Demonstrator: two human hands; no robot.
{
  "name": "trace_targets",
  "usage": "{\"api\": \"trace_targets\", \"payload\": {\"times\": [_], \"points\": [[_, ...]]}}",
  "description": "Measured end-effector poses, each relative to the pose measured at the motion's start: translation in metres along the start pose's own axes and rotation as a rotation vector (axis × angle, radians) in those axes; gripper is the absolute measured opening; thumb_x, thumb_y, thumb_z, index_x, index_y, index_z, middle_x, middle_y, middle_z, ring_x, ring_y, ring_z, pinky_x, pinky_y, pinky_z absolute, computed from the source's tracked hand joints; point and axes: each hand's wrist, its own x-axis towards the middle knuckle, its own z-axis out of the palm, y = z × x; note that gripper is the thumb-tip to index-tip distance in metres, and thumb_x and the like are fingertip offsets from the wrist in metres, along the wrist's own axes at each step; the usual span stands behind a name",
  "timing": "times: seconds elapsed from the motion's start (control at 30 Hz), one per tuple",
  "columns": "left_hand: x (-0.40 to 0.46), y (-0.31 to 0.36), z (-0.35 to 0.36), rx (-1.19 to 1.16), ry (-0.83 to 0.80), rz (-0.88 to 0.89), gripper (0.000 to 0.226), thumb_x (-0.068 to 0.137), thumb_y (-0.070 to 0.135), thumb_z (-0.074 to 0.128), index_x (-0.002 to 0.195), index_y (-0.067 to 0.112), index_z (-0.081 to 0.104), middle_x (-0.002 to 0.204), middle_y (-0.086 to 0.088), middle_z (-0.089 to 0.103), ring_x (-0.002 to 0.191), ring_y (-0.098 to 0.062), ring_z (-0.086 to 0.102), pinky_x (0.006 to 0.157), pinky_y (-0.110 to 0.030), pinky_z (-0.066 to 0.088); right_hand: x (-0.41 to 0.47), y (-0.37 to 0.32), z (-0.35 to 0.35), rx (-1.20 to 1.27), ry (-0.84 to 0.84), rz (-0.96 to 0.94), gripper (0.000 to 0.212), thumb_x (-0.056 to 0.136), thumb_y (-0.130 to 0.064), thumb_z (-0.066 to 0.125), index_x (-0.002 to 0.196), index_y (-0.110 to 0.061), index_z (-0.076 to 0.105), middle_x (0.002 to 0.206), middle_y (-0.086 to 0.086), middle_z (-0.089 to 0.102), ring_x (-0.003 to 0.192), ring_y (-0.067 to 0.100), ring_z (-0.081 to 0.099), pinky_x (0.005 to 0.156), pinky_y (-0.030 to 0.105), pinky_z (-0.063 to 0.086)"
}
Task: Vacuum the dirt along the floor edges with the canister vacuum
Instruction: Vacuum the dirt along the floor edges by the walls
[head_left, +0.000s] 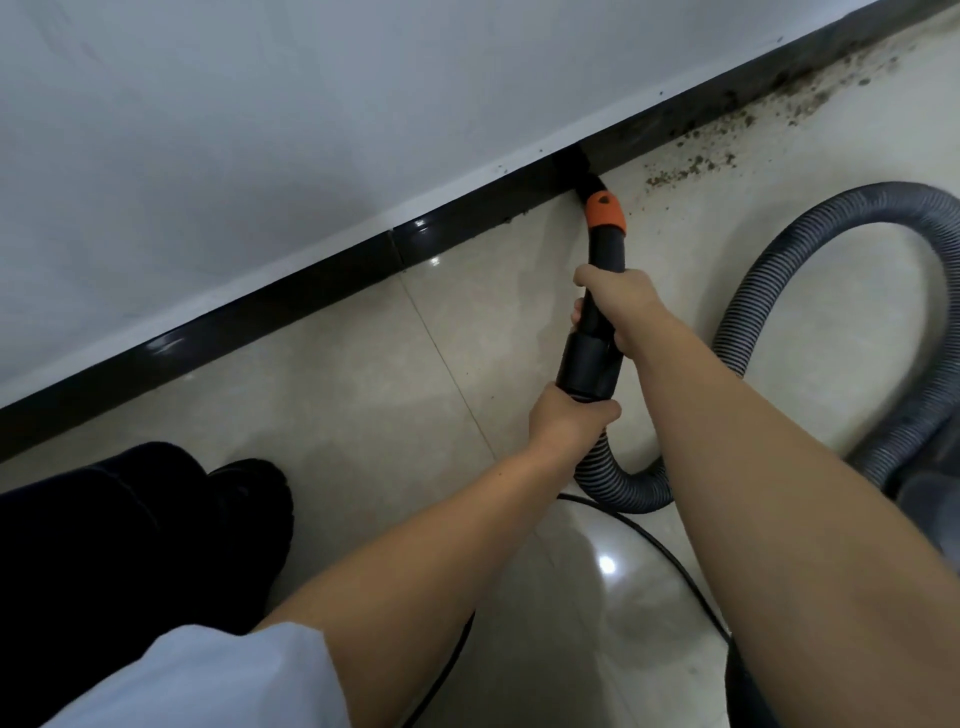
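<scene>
A black vacuum wand (602, 260) with an orange collar (605, 210) points at the black baseboard (311, 278), its nozzle tip (574, 166) against the floor edge. My right hand (621, 306) grips the wand's middle. My left hand (569, 415) grips the hose end just below the wide black cuff (589, 366). The grey ribbed hose (779, 260) loops right toward the canister (930, 483), partly cut off at the right edge. Brown dirt (753, 124) is scattered along the baseboard to the right of the nozzle.
A white wall (260, 130) rises above the baseboard. The floor is glossy beige tile (363, 389). A black power cord (654, 545) curves across the floor under my arms. My dark trouser leg and shoe (244, 504) stand at the lower left.
</scene>
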Motion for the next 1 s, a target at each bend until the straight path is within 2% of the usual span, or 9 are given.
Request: {"api": "trace_targets", "payload": {"times": [0.2, 0.33, 0.47, 0.73, 0.87, 1.0], "points": [[-0.024, -0.026, -0.015, -0.078, 0.052, -0.02, 0.039, 0.078, 0.01, 0.067, 0.116, 0.008, 0.058, 0.093, -0.007, 0.061, 0.085, -0.022, 0.057, 0.073, -0.03, 0.046, -0.025, 0.019, 0.02, -0.057, -0.085, -0.002, 0.013, 0.086, -0.008, 0.055, 0.079, -0.01, 0.044, 0.06, 0.009, 0.049, 0.046, 0.02, 0.048, 0.045, 0.025, 0.046], [-0.037, -0.038, -0.03, -0.108, 0.078, -0.04, 0.035, 0.077, 0.01, 0.069, 0.111, 0.01, 0.061, 0.092, -0.008, 0.063, 0.085, -0.024, 0.059, 0.077, -0.033, 0.049, -0.04, 0.029, 0.038, -0.075, -0.117, 0.0, 0.012, 0.085, -0.007, 0.055, 0.079, -0.009, 0.045, 0.059, 0.01, 0.049, 0.046, 0.02, 0.048, 0.048, 0.027, 0.046], [-0.048, -0.052, -0.048, -0.122, 0.125, -0.063, 0.034, 0.075, 0.012, 0.07, 0.108, 0.011, 0.062, 0.099, -0.013, 0.068, 0.094, -0.03, 0.065, 0.082, -0.039, 0.053, -0.056, 0.039, 0.056, -0.079, -0.151, 0.016, 0.011, 0.085, -0.007, 0.055, 0.079, -0.01, 0.046, 0.06, 0.01, 0.049, 0.046, 0.02, 0.048, 0.047, 0.026, 0.045], [-0.069, -0.068, -0.059, -0.164, 0.18, -0.069, 0.037, 0.07, 0.015, 0.073, 0.106, 0.012, 0.065, 0.099, -0.012, 0.071, 0.095, -0.028, 0.067, 0.088, -0.045, 0.054, -0.076, 0.053, 0.074, -0.134, -0.231, 0.022, 0.008, 0.084, -0.008, 0.055, 0.085, -0.009, 0.048, 0.063, 0.01, 0.051, 0.047, 0.019, 0.05, 0.048, 0.027, 0.047], [-0.069, -0.072, -0.053, -0.148, 0.158, -0.07, 0.033, 0.074, 0.013, 0.071, 0.107, 0.011, 0.065, 0.099, -0.012, 0.071, 0.095, -0.028, 0.067, 0.084, -0.042, 0.054, -0.077, 0.056, 0.065, -0.123, -0.198, 0.013, 0.009, 0.084, -0.009, 0.056, 0.087, -0.009, 0.048, 0.063, 0.009, 0.052, 0.048, 0.019, 0.051, 0.048, 0.027, 0.046], [-0.062, -0.067, -0.04, -0.066, 0.069, -0.086, 0.034, 0.075, 0.012, 0.07, 0.108, 0.008, 0.064, 0.1, -0.013, 0.07, 0.094, -0.028, 0.066, 0.077, -0.034, 0.052, -0.07, 0.059, 0.039, -0.052, -0.084, 0.014, 0.009, 0.084, -0.01, 0.056, 0.087, -0.009, 0.048, 0.062, 0.01, 0.052, 0.047, 0.02, 0.05, 0.05, 0.028, 0.047]]}}
